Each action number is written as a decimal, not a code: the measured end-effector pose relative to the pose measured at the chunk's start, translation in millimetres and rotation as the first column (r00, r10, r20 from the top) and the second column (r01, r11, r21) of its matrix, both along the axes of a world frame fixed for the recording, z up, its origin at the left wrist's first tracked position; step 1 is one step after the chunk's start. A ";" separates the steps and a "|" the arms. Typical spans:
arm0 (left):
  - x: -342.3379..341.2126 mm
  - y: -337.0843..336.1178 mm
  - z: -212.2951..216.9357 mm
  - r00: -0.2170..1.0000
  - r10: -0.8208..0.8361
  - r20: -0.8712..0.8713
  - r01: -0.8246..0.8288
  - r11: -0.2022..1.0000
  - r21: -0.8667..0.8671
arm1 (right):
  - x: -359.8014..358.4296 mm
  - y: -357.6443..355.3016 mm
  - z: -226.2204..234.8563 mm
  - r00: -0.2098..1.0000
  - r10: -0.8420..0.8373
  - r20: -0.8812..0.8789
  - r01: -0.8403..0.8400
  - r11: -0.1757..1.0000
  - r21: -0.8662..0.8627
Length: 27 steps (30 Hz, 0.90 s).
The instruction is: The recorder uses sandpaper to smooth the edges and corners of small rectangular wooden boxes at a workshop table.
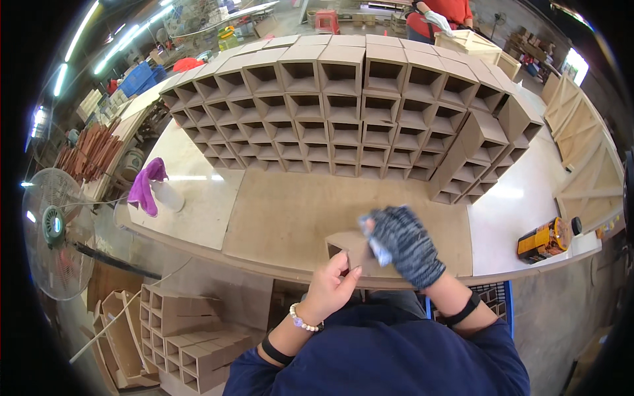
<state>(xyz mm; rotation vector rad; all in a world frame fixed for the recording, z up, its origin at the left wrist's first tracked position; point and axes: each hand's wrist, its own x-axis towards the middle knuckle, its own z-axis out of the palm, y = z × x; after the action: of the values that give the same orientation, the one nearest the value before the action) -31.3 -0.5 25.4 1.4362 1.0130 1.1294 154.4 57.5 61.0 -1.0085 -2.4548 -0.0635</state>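
A small open-ended brown box (357,245) lies on its side near the table's front edge. My bare left hand (332,284) pinches the box's near edge between thumb and fingers. In a grey knitted glove, my right hand (406,243) is closed round a crumpled light-blue and white cloth (379,251), which lies against the box's right side. Motion blurs the glove a little, and its fingertips are partly hidden. Beyond both hands rises a stack of brown boxes (343,135) of the same kind, several rows high, with open ends facing me.
A purple cloth (146,187) hangs over a white container (169,197) at left, near a standing fan (56,224). An orange-labelled jar (543,241) lies at right. More boxes (188,346) are stacked below left; a blue crate (508,307) sits under the table. Another person (456,12) stands far right.
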 end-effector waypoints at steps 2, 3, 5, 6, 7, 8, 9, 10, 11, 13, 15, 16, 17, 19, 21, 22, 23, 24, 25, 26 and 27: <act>1.2 3.6 0.1 0.999 0.025 -0.021 -0.024 1.000 0.012 | 8.2 5.7 -1.6 0.964 -0.259 0.050 0.258 0.966 0.033; 2.0 4.7 6.7 0.999 0.007 -0.032 -0.006 0.999 0.046 | 7.8 3.0 1.6 0.965 -0.258 0.053 0.256 0.966 0.037; 5.3 5.4 11.0 0.999 0.014 -0.039 -0.011 0.997 0.072 | -7.0 -6.7 21.3 0.998 -0.015 -0.067 0.019 0.998 0.057; 12.6 5.9 11.3 0.998 0.053 0.034 -0.055 0.997 0.056 | -12.9 -11.2 20.1 0.992 0.095 -0.087 -0.091 0.995 0.044; 15.6 7.2 12.9 0.990 0.090 0.104 -0.095 0.995 0.043 | -13.2 -11.9 17.2 0.990 0.110 -0.088 -0.106 0.993 0.047; 11.2 8.2 14.7 0.989 0.107 0.103 -0.112 0.993 0.047 | -11.2 -9.7 12.2 0.986 0.138 -0.092 -0.134 0.990 0.050; 4.1 8.9 16.6 0.995 0.086 -0.051 -0.076 0.983 0.169 | -8.8 -5.3 6.2 0.981 0.169 -0.096 -0.164 0.985 0.052; -5.2 6.5 15.6 0.975 0.096 -0.201 -0.038 0.961 0.276 | -7.4 2.2 -4.3 0.999 0.002 -0.044 -0.004 0.999 -0.044; -11.3 4.6 17.5 0.932 0.112 -0.346 0.026 0.929 0.369 | 3.6 8.4 -16.0 0.987 -0.131 0.097 0.128 0.991 0.031; -21.5 0.3 25.4 0.927 0.161 -0.338 0.006 0.897 0.442 | 25.4 19.5 -40.3 0.949 -0.275 0.155 0.275 0.961 0.022; -33.1 -5.0 33.6 0.944 0.194 -0.266 -0.007 0.819 0.574 | 28.6 18.9 -37.1 0.972 -0.237 0.013 0.236 0.971 0.026; -43.1 -7.1 32.8 0.949 0.187 -0.255 -0.014 0.829 0.558 | 29.5 20.8 -36.9 0.978 -0.203 -0.040 0.202 0.979 -0.013; -53.3 -9.1 29.2 0.938 0.226 -0.263 -0.031 0.809 0.586 | 32.4 19.9 -41.1 0.982 -0.174 -0.070 0.175 0.985 0.007; -76.3 -14.5 35.1 0.914 0.312 -0.259 -0.115 0.811 0.573 | 35.5 3.4 -32.3 0.984 -0.145 -0.102 0.140 0.988 -0.062; -106.0 -29.3 46.8 0.786 0.459 -0.415 -0.205 0.825 0.527 | 36.7 1.2 -46.5 0.991 -0.030 -0.127 0.024 0.999 -0.049; -124.3 -37.1 48.5 0.697 0.531 -0.482 -0.267 0.816 0.514 | 25.3 -1.7 -45.0 0.977 -0.022 -0.210 0.050 0.991 0.126; -140.3 -47.1 49.9 0.602 0.585 -0.543 -0.319 0.800 0.509 | 20.5 -5.3 -42.3 0.968 -0.003 -0.252 0.057 0.976 0.210; -153.9 -58.8 43.7 0.453 0.628 -0.633 -0.405 0.777 0.481 | 15.2 -9.5 -40.1 0.956 0.016 -0.293 0.073 0.954 0.290; -167.8 -71.9 33.9 0.296 0.640 -0.709 -0.489 0.739 0.463 | 15.4 -15.8 -36.8 0.957 -0.037 -0.287 0.076 0.989 0.127; -179.4 -80.2 24.3 0.191 0.598 -0.778 -0.529 0.731 0.432 | 17.3 -19.1 -36.1 0.958 -0.100 -0.269 0.093 0.995 -0.037; -189.7 -86.3 8.0 0.135 0.581 -0.803 -0.564 0.711 0.420 | 18.2 -19.6 -37.5 0.961 -0.091 -0.262 0.084 0.996 -0.040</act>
<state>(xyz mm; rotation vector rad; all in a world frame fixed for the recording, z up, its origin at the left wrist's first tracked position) -221.0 -86.8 33.4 1.7402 2.5856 0.7272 172.5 37.9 23.5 -1.0645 -2.1753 0.0732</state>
